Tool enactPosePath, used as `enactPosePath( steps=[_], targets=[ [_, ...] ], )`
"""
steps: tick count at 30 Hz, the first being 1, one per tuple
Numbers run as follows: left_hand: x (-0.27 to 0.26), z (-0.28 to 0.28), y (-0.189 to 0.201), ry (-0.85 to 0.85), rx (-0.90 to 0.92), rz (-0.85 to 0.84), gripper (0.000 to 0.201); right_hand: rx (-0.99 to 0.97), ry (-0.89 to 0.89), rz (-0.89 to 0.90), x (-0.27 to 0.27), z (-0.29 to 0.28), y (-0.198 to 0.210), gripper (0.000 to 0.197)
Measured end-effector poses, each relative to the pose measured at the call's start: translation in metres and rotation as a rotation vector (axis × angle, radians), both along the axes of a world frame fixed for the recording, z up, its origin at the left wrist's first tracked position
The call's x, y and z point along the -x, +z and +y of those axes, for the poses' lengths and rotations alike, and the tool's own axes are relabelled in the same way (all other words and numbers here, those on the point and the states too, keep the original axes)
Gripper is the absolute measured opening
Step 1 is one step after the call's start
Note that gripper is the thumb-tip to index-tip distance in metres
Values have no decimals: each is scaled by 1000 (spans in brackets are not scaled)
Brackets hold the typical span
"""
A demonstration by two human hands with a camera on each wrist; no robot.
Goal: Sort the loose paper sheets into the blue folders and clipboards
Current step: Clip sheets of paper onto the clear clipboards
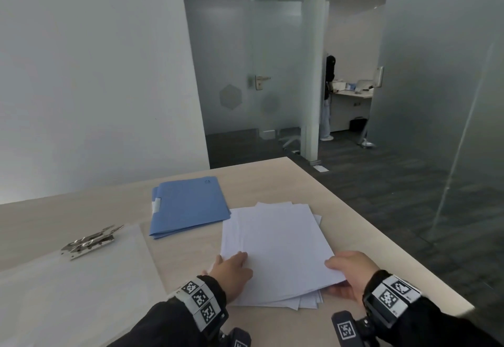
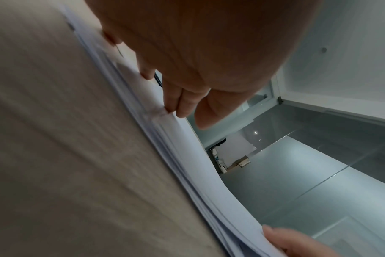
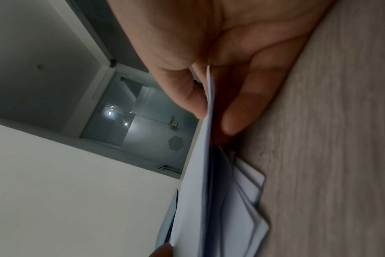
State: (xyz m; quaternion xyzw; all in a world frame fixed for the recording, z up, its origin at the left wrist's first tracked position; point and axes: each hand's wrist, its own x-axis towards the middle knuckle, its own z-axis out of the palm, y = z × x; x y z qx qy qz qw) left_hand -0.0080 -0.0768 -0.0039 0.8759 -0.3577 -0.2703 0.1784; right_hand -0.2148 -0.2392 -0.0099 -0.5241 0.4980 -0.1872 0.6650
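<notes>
A loose stack of white paper sheets [image 1: 275,248] lies on the light wooden table [image 1: 346,226] in front of me. My left hand [image 1: 231,265] rests with straight fingers on the stack's near left edge; the left wrist view shows its fingertips [image 2: 178,106] pressing the paper sheets [image 2: 187,156]. My right hand [image 1: 343,273] pinches the near right corner of the top sheets, thumb above and fingers beneath, as the right wrist view shows with the right hand [image 3: 209,52] on the lifted sheets [image 3: 198,191]. Blue folders [image 1: 188,205] lie just beyond the stack to the left.
Clear clipboards [image 1: 81,278] with metal clips [image 1: 90,240] lie at the left of the table. The table's right edge drops to dark floor. Frosted glass walls and a door stand behind, and a person [image 1: 327,95] stands far off in another room.
</notes>
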Motion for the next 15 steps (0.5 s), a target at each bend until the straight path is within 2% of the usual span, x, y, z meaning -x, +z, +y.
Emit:
enactPosePath(
  steps=[3,6,15],
  targets=[
    [-1,1,-5,-56,20,-24,48,-9,0,52,0,0,0,8],
    [-2,0,-9,-57,40,-65,56,-6,9,81,-1,0,1,9],
    [-3,4,-5,-128,-1,-34,61,57,58,181,-4,-6,0,10]
  ],
)
